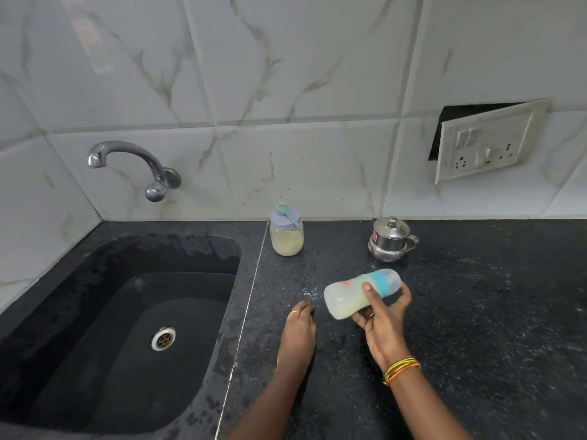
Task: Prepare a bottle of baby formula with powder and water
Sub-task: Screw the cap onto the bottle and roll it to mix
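My right hand (382, 315) grips a capped baby bottle (347, 296) with a teal collar, tipped almost sideways above the black counter, cap end to the right. Pale milky liquid fills its lower side. My left hand (298, 331) rests on the counter just left of the bottle, fingers curled down, holding nothing. Behind them stands a jar of pale powder (286, 238) with a lilac lid; a teal scoop (287, 214) lies on top. A small lidded steel pot (390, 241) stands to its right.
A black sink (133, 328) with a steel drain takes up the left side, with a wall tap (127, 160) above it. A loose switch and socket plate (486, 144) hangs on the tiled wall at the right. A small white spill (309, 293) marks the counter.
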### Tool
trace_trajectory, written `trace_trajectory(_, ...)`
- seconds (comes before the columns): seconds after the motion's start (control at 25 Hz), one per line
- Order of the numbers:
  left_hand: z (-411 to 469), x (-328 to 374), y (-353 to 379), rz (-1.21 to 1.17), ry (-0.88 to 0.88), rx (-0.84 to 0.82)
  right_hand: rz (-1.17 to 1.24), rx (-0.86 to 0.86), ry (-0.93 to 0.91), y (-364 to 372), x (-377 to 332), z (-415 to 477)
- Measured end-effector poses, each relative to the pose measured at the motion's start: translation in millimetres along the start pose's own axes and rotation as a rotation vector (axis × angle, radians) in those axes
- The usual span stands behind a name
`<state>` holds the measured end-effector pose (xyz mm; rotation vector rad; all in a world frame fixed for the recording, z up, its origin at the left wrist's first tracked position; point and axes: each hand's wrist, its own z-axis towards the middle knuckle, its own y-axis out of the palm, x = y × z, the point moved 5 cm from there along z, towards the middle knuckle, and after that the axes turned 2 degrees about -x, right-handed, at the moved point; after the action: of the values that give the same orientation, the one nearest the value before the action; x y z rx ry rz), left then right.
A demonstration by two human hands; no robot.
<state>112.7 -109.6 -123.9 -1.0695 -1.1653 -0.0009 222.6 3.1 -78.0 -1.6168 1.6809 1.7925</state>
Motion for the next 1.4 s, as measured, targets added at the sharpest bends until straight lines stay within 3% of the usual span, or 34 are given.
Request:
trace_trajectory(0.08, 0, 0, 0, 0.003, 0.007, 0.003, -0.088, -0.074, -0.003, 5, -1, -2)
trace_trajectory(0.24, 0, 1, 0, -0.021, -0.018, 0.002, 0.021, -0.060, 0.005, 4, -2, -1)
trace_trajectory(0.36, 2, -1, -1, 0.063, -0.022, 0.024, -0.146, -0.140, 0.009, 8, -1, -4)
trace_trajectory(0.52, 0, 2, 0, 0.027, 0.003, 0.004, 0.045, -0.072, 0.034, 1, 1, -3)
trace_trajectory(0.64, 0, 0, 0, 0.022, 0.025, 0.015, -0.114, -0.128, 0.022, 3, 1, -4)
trace_trajectory(0.76, -1, 1, 0, 0.001, 0.016, 0.012, 0.033, -0.047, 0.031, -2, 2, -1)
trace_trajectory(0.92, -2, 2, -2, 0.011, 0.033, 0.022, -0.122, -0.114, 0.023, 3, 1, -1)
trace_trajectory(1.04, -1, 3, -2, 0.017, 0.025, 0.017, 0.042, -0.041, 0.021, -1, 2, 3)
trace_trajectory(1.16, -1, 3, -2, 0.019, 0.025, 0.012, -0.089, -0.097, 0.028, 3, 2, 1)
trace_trajectory(1.32, -1, 2, -2, -0.002, 0.007, 0.014, 0.066, -0.019, 0.032, -3, 6, 4)
trace_trajectory(1.4, -2, 4, -2, 0.001, 0.013, 0.021, -0.043, -0.055, 0.037, -3, 5, 3)
